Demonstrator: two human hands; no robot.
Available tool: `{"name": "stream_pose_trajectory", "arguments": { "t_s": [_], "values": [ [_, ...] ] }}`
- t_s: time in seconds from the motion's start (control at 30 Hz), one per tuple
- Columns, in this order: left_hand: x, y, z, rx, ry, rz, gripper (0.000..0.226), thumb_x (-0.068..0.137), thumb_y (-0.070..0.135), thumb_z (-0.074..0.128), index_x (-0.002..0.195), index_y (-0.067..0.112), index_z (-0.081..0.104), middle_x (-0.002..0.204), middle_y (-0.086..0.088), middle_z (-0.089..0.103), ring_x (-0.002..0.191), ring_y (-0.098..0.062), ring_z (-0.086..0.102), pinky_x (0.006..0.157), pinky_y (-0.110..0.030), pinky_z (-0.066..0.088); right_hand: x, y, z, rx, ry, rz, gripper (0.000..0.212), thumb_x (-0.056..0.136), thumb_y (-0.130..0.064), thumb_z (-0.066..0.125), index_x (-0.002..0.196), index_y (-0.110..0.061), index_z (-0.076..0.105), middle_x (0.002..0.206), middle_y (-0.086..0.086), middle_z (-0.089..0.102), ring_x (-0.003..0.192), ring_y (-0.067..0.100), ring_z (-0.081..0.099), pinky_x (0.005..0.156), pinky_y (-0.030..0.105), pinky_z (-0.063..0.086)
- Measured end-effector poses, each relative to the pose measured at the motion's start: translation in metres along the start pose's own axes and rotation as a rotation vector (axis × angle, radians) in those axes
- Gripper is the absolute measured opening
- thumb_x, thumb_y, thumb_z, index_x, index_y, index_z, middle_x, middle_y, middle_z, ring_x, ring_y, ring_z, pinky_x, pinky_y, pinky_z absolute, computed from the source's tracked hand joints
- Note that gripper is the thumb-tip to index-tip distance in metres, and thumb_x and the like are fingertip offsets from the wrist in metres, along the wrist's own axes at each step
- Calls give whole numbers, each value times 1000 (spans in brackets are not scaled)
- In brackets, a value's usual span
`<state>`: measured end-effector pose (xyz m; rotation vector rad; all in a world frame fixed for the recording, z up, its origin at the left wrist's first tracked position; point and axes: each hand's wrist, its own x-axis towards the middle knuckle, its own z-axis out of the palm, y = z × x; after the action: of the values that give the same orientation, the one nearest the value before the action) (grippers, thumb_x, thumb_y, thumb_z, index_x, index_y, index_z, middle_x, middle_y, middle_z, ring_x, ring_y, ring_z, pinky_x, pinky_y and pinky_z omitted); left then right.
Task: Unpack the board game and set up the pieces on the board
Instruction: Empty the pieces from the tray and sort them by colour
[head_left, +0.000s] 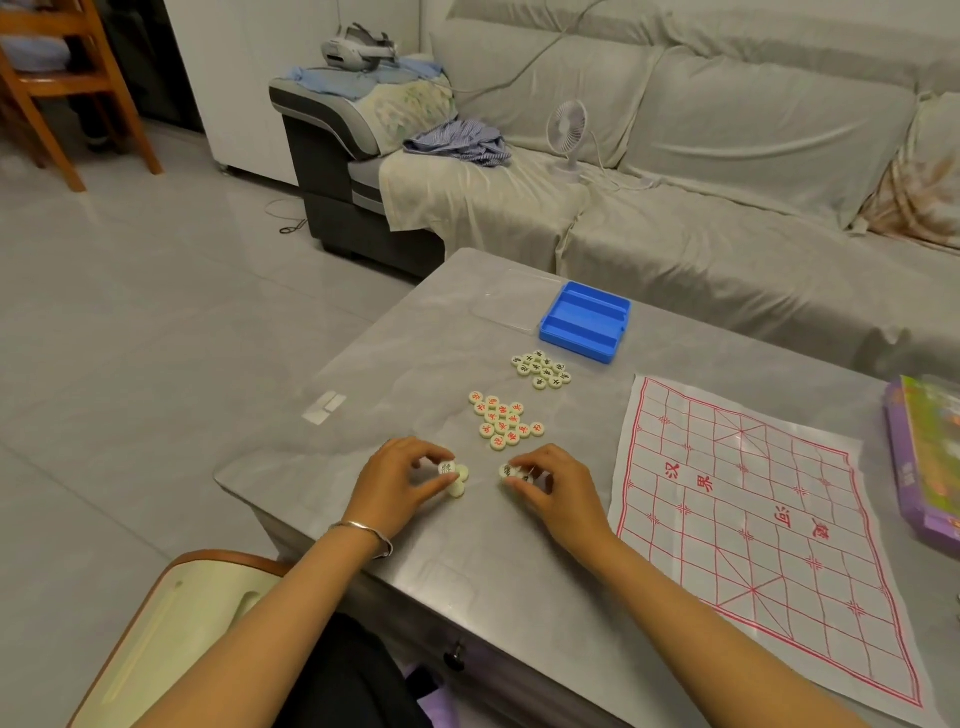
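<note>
A white sheet printed with a red grid, the game board (753, 525), lies flat on the right of the grey table (415, 364). Round cream pieces sit in two clusters left of it: red-marked pieces (506, 422) and, farther back, black-marked pieces (542, 369). My left hand (400, 486) pinches a black-marked piece (447, 468) at its fingertips, with a few more cream pieces (460, 480) lying just beside it. My right hand (553, 491) grips another small bunch of pieces (511, 474) near the table's front.
An empty blue piece tray (584, 322) stands behind the clusters, with a clear lid (511, 301) beside it. A purple game box (924, 462) lies at the right edge. A covered sofa (675, 182) with a small fan (569, 135) runs behind the table. A cream chair (171, 639) is at front left.
</note>
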<state>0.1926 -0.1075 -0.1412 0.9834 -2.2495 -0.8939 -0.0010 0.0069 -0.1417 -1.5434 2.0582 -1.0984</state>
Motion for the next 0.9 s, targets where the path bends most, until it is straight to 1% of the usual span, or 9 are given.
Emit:
{"name": "stream_pose_trajectory", "arguments": {
  "t_s": [0.13,0.23,0.33,0.43,0.5,0.57,0.7,0.8,0.9],
  "values": [
    [46,29,8,-9,16,49,27,80,31,69,106,29,64,93,15,61,82,-2,49,68,-9,36,35,6,-36,14,198,74,20,82,-26,68,102,-20,67,91,-10,59,79,3,55,68,11,44],
    [99,44,27,-5,-3,40,26,79,28,71,103,29,60,96,12,63,86,-6,54,75,-16,43,71,20,-64,-22,272,112,23,83,-27,68,104,-19,67,93,-8,59,79,3,54,68,10,42],
    [142,45,52,77,-31,-18,20,79,27,71,95,25,59,94,9,64,88,-10,55,79,-24,45,98,45,-70,-101,254,166,25,83,-26,68,106,-17,67,94,-7,57,77,2,52,70,9,41],
    [169,37,71,168,-78,-95,17,80,28,69,92,24,59,93,6,63,91,-13,54,81,-25,42,113,70,-61,-172,204,203,25,84,-28,67,107,-18,66,96,-6,59,80,5,52,77,19,48],
    [182,33,79,189,-91,-85,17,79,29,70,90,24,59,93,5,62,91,-15,54,82,-26,43,122,82,-55,-196,173,208,26,84,-31,67,107,-19,66,98,-3,60,79,5,52,73,15,46],
    [192,33,83,189,-110,-51,18,79,30,70,92,24,59,93,7,62,92,-13,53,85,-28,44,130,88,-52,-189,177,186,26,83,-32,68,106,-20,67,97,-4,60,77,4,51,68,10,41],
    [199,33,88,165,-139,-25,17,82,30,67,98,24,62,96,8,60,97,-13,52,90,-29,45,142,90,-47,-163,167,143,28,83,-30,68,110,-18,67,96,-6,56,76,2,50,65,7,39],
    [193,31,82,131,-135,-20,19,83,29,65,102,25,63,106,5,62,103,-14,52,92,-29,44,142,87,-47,-110,164,176,30,84,-30,67,112,-19,63,103,-6,55,81,1,51,68,6,39],
    [169,21,61,78,-54,-6,20,88,29,59,108,26,61,110,7,59,104,-10,49,90,-24,40,120,67,-45,-41,244,150,24,88,-25,63,112,-25,59,112,-9,53,93,1,52,76,5,39]
  ]
}}
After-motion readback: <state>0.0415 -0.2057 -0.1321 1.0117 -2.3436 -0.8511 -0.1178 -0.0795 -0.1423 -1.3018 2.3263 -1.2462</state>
